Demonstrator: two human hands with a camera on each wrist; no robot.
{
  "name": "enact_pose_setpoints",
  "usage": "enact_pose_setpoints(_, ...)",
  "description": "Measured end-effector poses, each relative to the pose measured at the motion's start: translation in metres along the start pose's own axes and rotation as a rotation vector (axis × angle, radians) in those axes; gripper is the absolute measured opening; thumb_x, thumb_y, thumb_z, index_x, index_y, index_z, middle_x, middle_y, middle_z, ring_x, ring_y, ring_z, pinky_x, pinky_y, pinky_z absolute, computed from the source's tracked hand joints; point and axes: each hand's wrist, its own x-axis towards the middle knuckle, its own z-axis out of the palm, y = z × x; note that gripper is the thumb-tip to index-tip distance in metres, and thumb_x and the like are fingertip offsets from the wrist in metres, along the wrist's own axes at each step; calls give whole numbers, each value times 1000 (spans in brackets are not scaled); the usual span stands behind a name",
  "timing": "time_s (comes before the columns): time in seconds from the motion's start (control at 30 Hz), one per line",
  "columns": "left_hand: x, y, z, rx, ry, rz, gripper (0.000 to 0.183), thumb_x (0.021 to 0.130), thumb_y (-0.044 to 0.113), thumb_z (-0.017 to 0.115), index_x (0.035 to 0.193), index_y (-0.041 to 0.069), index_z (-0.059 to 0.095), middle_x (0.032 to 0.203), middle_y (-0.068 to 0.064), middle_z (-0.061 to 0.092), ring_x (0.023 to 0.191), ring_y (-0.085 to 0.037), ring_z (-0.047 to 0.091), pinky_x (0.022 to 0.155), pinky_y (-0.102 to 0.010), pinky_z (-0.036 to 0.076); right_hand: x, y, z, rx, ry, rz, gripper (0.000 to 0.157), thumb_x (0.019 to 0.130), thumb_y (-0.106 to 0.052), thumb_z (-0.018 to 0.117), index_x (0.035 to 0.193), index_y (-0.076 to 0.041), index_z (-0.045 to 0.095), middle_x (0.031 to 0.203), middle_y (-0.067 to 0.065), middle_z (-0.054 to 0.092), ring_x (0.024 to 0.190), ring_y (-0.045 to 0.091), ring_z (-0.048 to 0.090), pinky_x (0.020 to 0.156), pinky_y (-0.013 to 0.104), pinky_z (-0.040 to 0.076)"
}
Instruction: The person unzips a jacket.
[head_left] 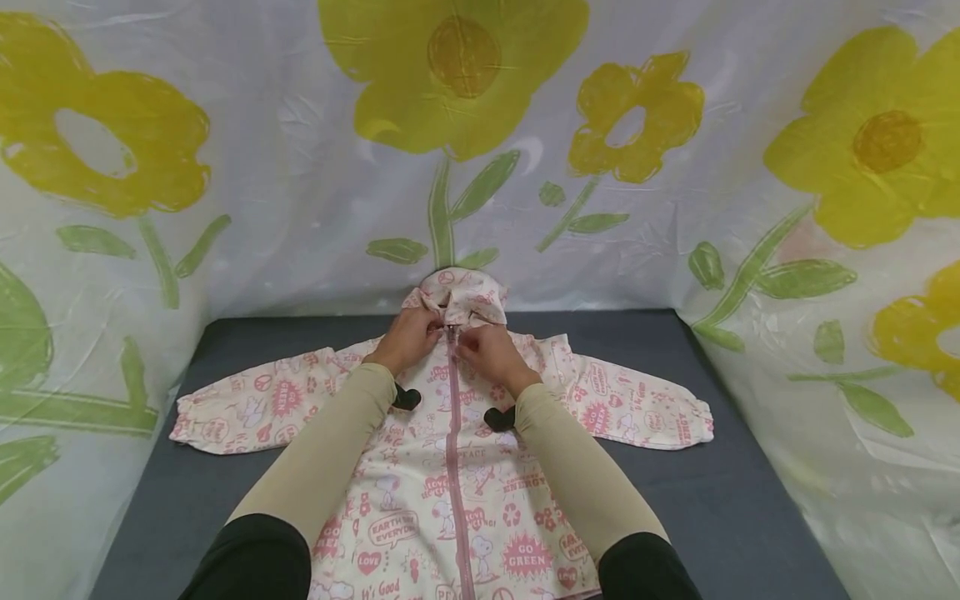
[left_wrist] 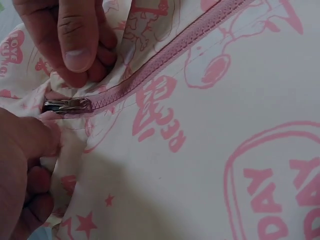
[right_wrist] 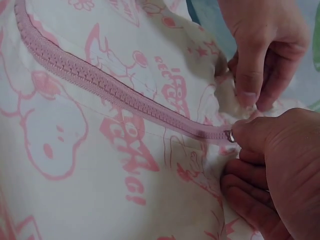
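A child-size hooded jacket (head_left: 480, 467), cream with pink print, lies front up with sleeves spread. Its pink zipper (head_left: 453, 450) is joined up to the neck, where a metal slider (left_wrist: 67, 105) sits below the hood (head_left: 457, 292). On the left of the slider, my left hand (head_left: 408, 340) pinches the collar fabric between thumb and fingers. My right hand (head_left: 491, 354) grips the fabric on the slider's other side, fingers curled. In the right wrist view its thumb (right_wrist: 250, 134) overlaps the slider and hides part of it.
The jacket lies on a dark grey table (head_left: 750, 517). A white curtain (head_left: 285, 208) printed with yellow flowers surrounds the table at the back and sides. Both jacket sleeves (head_left: 645, 408) stretch outward, and my forearms cross over the jacket body.
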Motion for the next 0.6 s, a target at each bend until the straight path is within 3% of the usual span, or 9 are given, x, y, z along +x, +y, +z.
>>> enact_pose_setpoints(0.23,-1,-3,4,-36,-11,-1,15,104,5,67,102,0,81,93,-11,76,85,-27,69,82,-45,56,3,-7,1,-3,24,-9,16,107,-19,72,106,-7,83,92,7,81,78,18,70,77,37,60)
enact_pose_setpoints(0.43,-3,0,-1,-109,-39,-9,19,106,10,64,107,-1,79,103,-16,75,92,-29,69,86,-47,57,5,-8,3,-41,70,-37,18,108,-21,71,101,-10,83,89,4,80,70,14,65,71,34,56)
enact_pose_setpoints(0.6,-4,3,-4,-146,-56,-17,21,109,15,64,107,0,80,101,-14,75,87,-26,64,81,-43,52,7,-11,5,-52,110,-27,19,108,-22,71,99,-10,83,87,4,80,72,17,67,69,33,54)
